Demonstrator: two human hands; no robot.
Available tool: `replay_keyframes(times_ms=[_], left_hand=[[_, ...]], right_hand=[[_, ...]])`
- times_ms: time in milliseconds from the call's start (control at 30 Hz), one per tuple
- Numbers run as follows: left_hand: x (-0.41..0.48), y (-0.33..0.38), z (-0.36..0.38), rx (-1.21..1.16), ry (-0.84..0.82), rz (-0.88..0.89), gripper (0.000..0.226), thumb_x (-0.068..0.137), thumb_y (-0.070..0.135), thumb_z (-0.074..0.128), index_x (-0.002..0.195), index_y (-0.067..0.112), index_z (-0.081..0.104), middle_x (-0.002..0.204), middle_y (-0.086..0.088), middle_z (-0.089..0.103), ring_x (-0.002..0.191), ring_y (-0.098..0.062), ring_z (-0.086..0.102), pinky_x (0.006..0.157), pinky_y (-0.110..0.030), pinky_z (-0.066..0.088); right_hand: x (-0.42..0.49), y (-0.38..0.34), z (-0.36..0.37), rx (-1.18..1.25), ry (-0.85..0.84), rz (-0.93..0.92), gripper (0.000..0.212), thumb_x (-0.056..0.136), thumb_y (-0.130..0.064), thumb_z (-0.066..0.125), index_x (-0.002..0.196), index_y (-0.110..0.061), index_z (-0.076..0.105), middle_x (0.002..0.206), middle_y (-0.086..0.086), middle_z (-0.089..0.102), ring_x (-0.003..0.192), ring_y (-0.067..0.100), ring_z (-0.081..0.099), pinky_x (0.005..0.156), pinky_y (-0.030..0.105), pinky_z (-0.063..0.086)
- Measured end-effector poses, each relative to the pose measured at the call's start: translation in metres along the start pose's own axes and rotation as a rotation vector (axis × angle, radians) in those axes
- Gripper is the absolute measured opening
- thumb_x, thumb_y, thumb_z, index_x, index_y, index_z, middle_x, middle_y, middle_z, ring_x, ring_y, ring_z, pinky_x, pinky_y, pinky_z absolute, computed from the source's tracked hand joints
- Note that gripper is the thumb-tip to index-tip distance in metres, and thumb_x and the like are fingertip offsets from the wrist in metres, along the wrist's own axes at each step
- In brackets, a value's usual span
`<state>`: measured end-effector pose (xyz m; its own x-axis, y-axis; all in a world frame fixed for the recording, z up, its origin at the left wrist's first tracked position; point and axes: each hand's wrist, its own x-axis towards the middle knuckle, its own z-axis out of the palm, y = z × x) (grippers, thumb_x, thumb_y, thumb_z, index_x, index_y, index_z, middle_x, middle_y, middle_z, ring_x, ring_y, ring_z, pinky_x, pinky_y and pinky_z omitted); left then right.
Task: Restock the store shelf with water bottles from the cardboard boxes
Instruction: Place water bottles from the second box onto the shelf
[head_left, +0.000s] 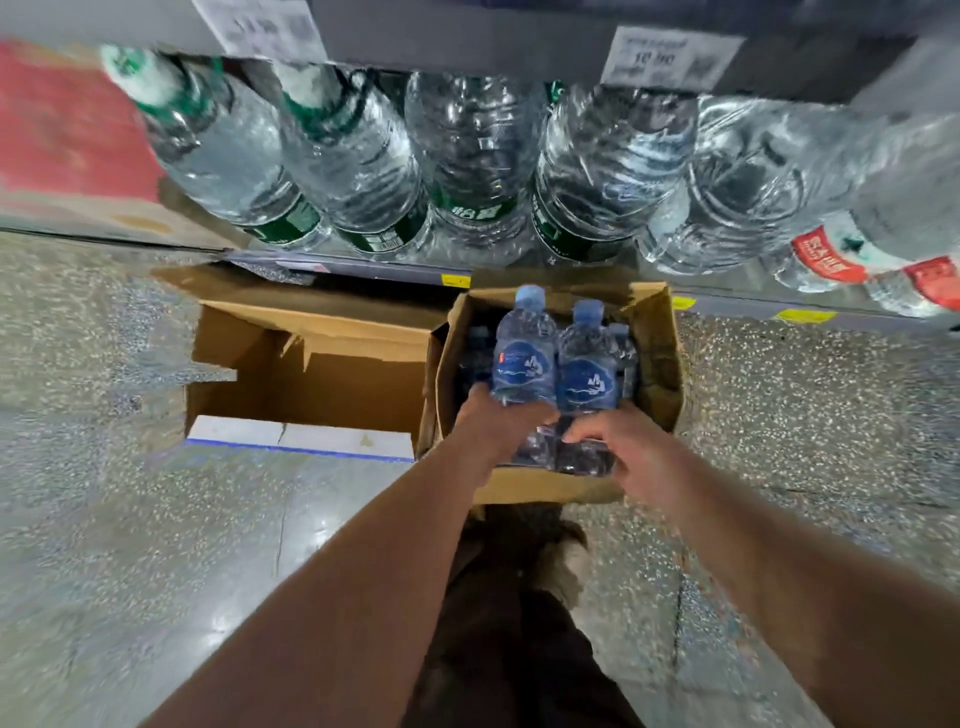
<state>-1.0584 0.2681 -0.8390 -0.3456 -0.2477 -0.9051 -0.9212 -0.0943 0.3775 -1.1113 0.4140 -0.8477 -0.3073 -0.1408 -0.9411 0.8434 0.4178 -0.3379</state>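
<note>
Two small water bottles with blue caps and blue labels rise out of an open cardboard box (657, 364) on the floor. My left hand (498, 421) is closed around the lower part of the left bottle (522, 358). My right hand (618, 447) grips the base of the right bottle (587, 374). Several more small bottles lie dark in the box beneath them. Above, the low store shelf (395, 265) carries a row of large clear water bottles (467, 156) with green labels.
A second cardboard box (311, 379), open and with nothing visible inside, sits left of the first on the speckled floor. Red-labelled large bottles (831, 254) stand at the shelf's right. Price tags (670, 57) hang on the shelf edge above. My legs show below the box.
</note>
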Motion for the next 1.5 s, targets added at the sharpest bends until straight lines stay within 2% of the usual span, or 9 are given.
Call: replay_keyframes(times_ms=[333, 433, 600, 833, 933, 1033, 1133, 1267, 1500], left_hand=[[-0.105, 0.016, -0.028, -0.128, 0.061, 0.216, 0.073, 0.055, 0.034, 0.08, 0.121, 0.019, 0.051, 0.109, 0.001, 0.065, 0.099, -0.018, 0.063, 0.087, -0.038, 0.054], [-0.13, 0.016, -0.044, -0.167, 0.12, 0.325, 0.048, 0.061, 0.029, 0.084, 0.094, 0.031, 0.048, 0.088, 0.018, 0.059, 0.075, 0.006, 0.062, 0.058, -0.013, 0.05], [-0.182, 0.006, -0.082, -0.209, 0.06, 0.433, 0.071, 0.066, 0.031, 0.085, 0.118, 0.019, 0.038, 0.106, 0.003, 0.062, 0.083, -0.005, 0.065, 0.055, -0.018, 0.048], [-0.285, -0.002, -0.157, -0.24, 0.131, 0.634, 0.073, 0.066, 0.029, 0.084, 0.122, 0.014, 0.04, 0.118, -0.007, 0.063, 0.104, -0.023, 0.062, 0.093, -0.044, 0.051], [-0.337, -0.004, -0.193, -0.28, 0.122, 0.755, 0.064, 0.071, 0.027, 0.082, 0.119, 0.016, 0.041, 0.118, -0.008, 0.063, 0.102, -0.02, 0.063, 0.089, -0.038, 0.053], [-0.382, -0.002, -0.224, -0.285, 0.187, 0.9, 0.054, 0.074, 0.024, 0.08, 0.116, 0.015, 0.048, 0.112, -0.004, 0.065, 0.087, -0.005, 0.063, 0.063, -0.01, 0.049], [-0.435, 0.001, -0.258, -0.323, 0.214, 0.987, 0.057, 0.075, 0.023, 0.079, 0.12, 0.012, 0.046, 0.11, -0.003, 0.062, 0.086, -0.007, 0.062, 0.07, -0.017, 0.05], [-0.495, 0.007, -0.297, -0.337, 0.204, 1.092, 0.055, 0.074, 0.029, 0.079, 0.113, 0.023, 0.042, 0.106, 0.003, 0.063, 0.091, -0.007, 0.062, 0.068, -0.017, 0.047], [-0.568, 0.019, -0.338, -0.438, 0.284, 1.244, 0.062, 0.066, 0.017, 0.085, 0.117, 0.009, 0.05, 0.107, -0.004, 0.065, 0.089, -0.01, 0.065, 0.066, -0.018, 0.049]], right_hand=[[-0.109, -0.029, 0.0, 0.057, -0.244, -0.26, 0.054, 0.069, 0.003, 0.067, 0.122, -0.008, 0.057, 0.122, 0.019, 0.062, 0.111, 0.04, 0.058, 0.094, 0.057, 0.045], [-0.137, -0.037, 0.013, 0.033, -0.268, -0.34, 0.051, 0.067, 0.005, 0.071, 0.113, -0.017, 0.064, 0.12, 0.017, 0.064, 0.112, 0.041, 0.058, 0.097, 0.065, 0.04], [-0.196, -0.042, 0.05, -0.051, -0.139, -0.517, 0.036, 0.073, 0.01, 0.064, 0.089, -0.022, 0.069, 0.085, 0.007, 0.073, 0.088, 0.035, 0.061, 0.082, 0.058, 0.046], [-0.307, -0.049, 0.117, 0.013, -0.12, -0.547, 0.06, 0.059, 0.006, 0.066, 0.117, -0.006, 0.059, 0.105, 0.012, 0.067, 0.094, 0.026, 0.058, 0.069, 0.035, 0.043], [-0.364, -0.057, 0.149, -0.005, -0.077, -0.641, 0.055, 0.069, 0.01, 0.067, 0.12, -0.006, 0.056, 0.103, 0.016, 0.066, 0.09, 0.028, 0.058, 0.062, 0.034, 0.041], [-0.411, -0.067, 0.177, -0.035, -0.022, -0.747, 0.049, 0.075, 0.009, 0.065, 0.122, -0.003, 0.055, 0.105, 0.015, 0.067, 0.101, 0.033, 0.061, 0.068, 0.039, 0.05], [-0.471, -0.073, 0.202, -0.018, -0.051, -0.803, 0.072, 0.073, 0.003, 0.068, 0.139, -0.011, 0.04, 0.121, 0.008, 0.063, 0.112, 0.026, 0.057, 0.098, 0.043, 0.041], [-0.546, -0.084, 0.233, 0.019, -0.066, -0.896, 0.09, 0.075, -0.002, 0.072, 0.147, -0.012, 0.019, 0.111, 0.009, 0.062, 0.101, 0.023, 0.057, 0.076, 0.036, 0.047], [-0.634, -0.095, 0.266, -0.066, -0.073, -1.087, 0.039, 0.076, 0.0, 0.068, 0.114, -0.007, 0.06, 0.096, 0.009, 0.069, 0.079, 0.018, 0.061, 0.053, 0.028, 0.045]])
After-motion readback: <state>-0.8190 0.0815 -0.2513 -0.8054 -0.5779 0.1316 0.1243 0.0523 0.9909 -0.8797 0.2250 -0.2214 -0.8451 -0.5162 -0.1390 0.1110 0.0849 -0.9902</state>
